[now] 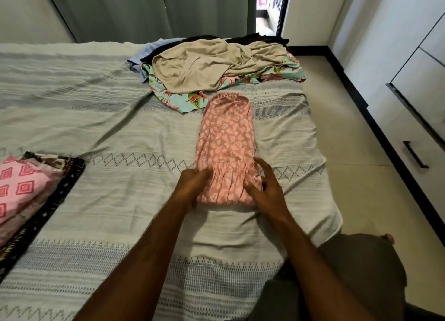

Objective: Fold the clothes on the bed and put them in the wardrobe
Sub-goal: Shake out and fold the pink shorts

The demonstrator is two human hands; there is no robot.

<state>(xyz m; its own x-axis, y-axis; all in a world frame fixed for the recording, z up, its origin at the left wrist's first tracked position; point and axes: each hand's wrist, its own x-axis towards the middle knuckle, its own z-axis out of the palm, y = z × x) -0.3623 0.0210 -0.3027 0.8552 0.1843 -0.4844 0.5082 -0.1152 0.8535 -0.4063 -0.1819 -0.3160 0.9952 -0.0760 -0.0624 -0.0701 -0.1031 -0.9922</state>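
Head view looks down at the bed (96, 118), and at centre frame my pink dress (226, 142) lies folded into a long narrow strip, waistband end pointing toward the top of the frame and gathered hem end nearest me. My left hand (192, 185) grips the hem's left edge, fingers curled into the cloth; my right hand (267, 190) pinches the hem's right corner, thumb on top and fingers spread over the fabric. I judge the next move is to lift this end and fold it up toward the waistband. The risk, as I see it, is the earlier lengthwise folds: the cloth looks thin and slippery, so if I lift one hand higher or faster than the other, the layers could slide apart and the strip would splay open. The strip also lies close to the right edge of the bed, so a careless swing could drag it over the side. Above it in the frame, just touching distance from the waistband, sits the pile of unfolded clothes (216, 65); pushing the fold too far could tangle with it. Folded clothes (26, 190) are stacked at lower left, and the wardrobe (419, 99) stands along the right.
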